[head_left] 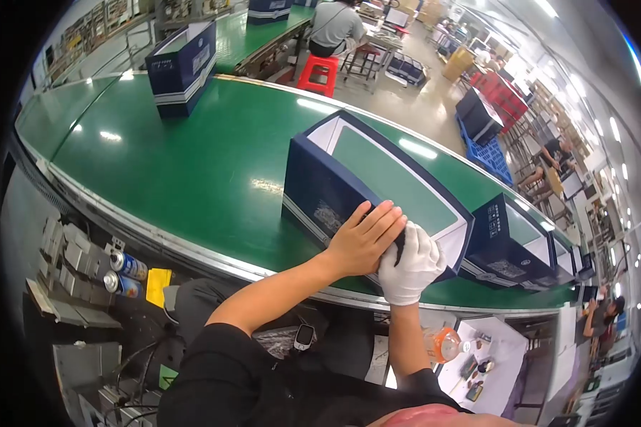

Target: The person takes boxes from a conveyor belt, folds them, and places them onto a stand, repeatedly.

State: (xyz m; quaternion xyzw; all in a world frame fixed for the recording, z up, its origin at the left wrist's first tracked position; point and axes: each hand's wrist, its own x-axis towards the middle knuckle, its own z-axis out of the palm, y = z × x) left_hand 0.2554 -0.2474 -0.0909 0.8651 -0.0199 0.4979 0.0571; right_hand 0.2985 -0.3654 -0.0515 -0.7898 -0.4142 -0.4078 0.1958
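Observation:
A large open-topped dark blue box [320, 188] with a pale lining stands on the green conveyor belt [228, 171] in front of me. My left hand [367, 240] is bare, its fingers stretched out side by side against the box's near wall, close to the rim. Right beside it, my right hand [412, 265] wears a white glove and has its fingers curled at the same wall. Something black shows between the two hands; whether it is a cloth or part of the glove, I cannot make out. The palms are hidden.
More blue boxes stand on the belt: one box [183, 71] at far left, another box [513, 242] close on the right. Below the belt's metal edge are spray cans [128, 265], a plastic bottle [443, 345] and a white bin [488, 363]. A seated person [337, 28] works beyond.

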